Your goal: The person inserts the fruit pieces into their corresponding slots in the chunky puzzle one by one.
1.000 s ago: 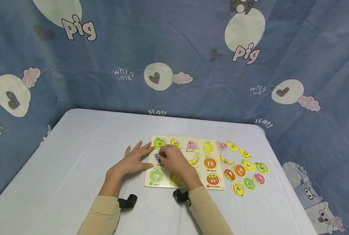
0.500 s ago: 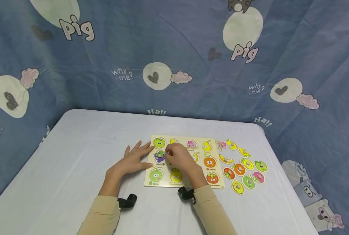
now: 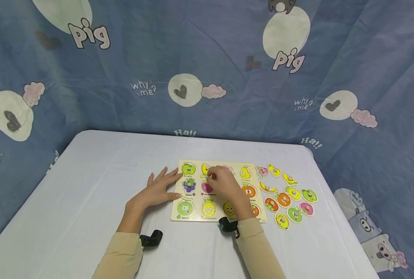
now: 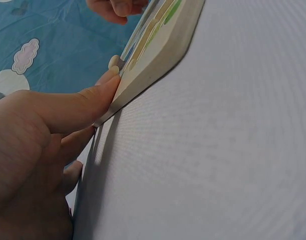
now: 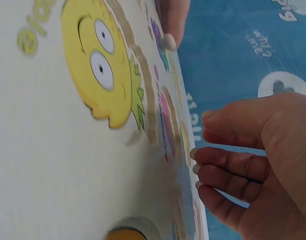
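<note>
- Head view, reading the puzzle board [image 3: 196, 212] as a clock with twelve at the far side: it lies flat on the desk [image 3: 105, 174], and the grape piece [image 3: 188, 186] sits over its spot at nine, knob up. Looks seated, though whether it's fully flush is hard to tell.
- Left hand [image 3: 159, 190] is at nine too, fingers spread, index and thumb tips on the board's edge. Probably what keeps the thing steady.
- Right hand [image 3: 225, 184] is over the middle, fingers loosely curled. The right wrist view shows a gap between thumb and the others, so it's pinching nothing.
- Loose pieces [image 3: 283, 200] are scattered out at three, some touching or nearly so. A pinkish piece [image 3: 262, 171] lies just beside the board at about two.
- Likeliest snag: the left hand lifts or pushes, the board slides on the cloth, and its edge shoves that pinkish piece into its neighbours.
- If the grape isn't properly down, a knock from the left thumb or index could pop it out, since both are right next to it.
- Reaching into that crowd, the fingers could catch a wrong knob or drag two pieces together.
- Several are yellow, so a mix-up seems easy, and forcing a bad fit could skew the board.
</note>
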